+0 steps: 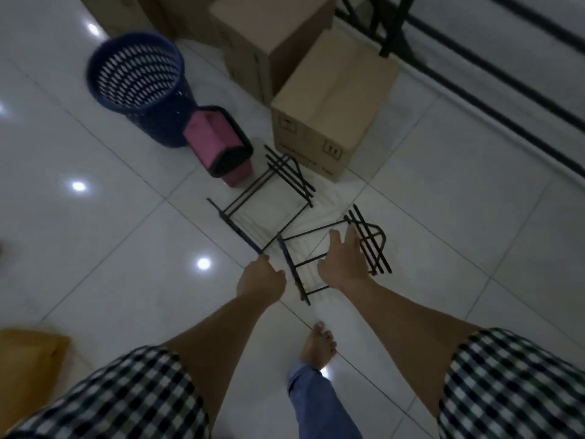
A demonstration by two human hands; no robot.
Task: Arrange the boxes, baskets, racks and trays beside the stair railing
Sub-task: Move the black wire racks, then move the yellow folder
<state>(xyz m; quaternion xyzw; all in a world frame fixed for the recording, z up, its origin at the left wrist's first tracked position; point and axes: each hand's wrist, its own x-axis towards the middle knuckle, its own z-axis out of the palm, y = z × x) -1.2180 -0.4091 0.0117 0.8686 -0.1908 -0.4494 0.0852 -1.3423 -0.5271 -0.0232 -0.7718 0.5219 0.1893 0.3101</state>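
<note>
Two black wire racks stand on the white tiled floor. The farther rack stands in front of a cardboard box. My left hand is closed on this rack's near corner bar. The nearer rack lies just to the right, and my right hand hovers over it with fingers spread, holding nothing. A dark blue mesh basket stands at the upper left, with a pink and black bin leaning against it. A taller cardboard box stands behind. The black stair railing runs along the upper right.
More cardboard boxes stand along the top edge. A yellowish box sits at the lower left. My bare foot rests on the tiles below the racks. Open floor lies to the left and right.
</note>
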